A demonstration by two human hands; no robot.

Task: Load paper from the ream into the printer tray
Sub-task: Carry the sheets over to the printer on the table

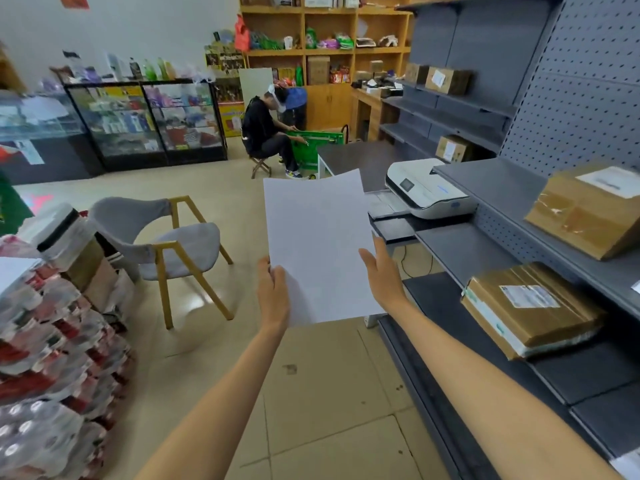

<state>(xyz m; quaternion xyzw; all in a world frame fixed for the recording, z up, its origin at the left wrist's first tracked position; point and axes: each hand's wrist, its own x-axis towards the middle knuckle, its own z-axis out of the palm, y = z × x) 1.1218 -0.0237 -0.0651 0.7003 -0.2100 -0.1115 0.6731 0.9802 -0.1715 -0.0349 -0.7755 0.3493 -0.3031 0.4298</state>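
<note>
Two hands: hold one stack of paper (317,247) up over the floor.
Left hand (273,292): fingers clamp its 8 o'clock edge.
Right hand (382,271): fingers grip its 4 o'clock edge.
Printer (427,192): at 2 o'clock, tray (393,228) pulled out.
Ream (530,308): shelf, 3 o'clock.

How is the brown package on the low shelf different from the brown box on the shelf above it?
The brown package is flat, thin, with white paper edges showing at its side; the brown box is taller and blockier. The package sits on the lower shelf, the box higher up. Both are brown, taped and carry a white label.
</note>
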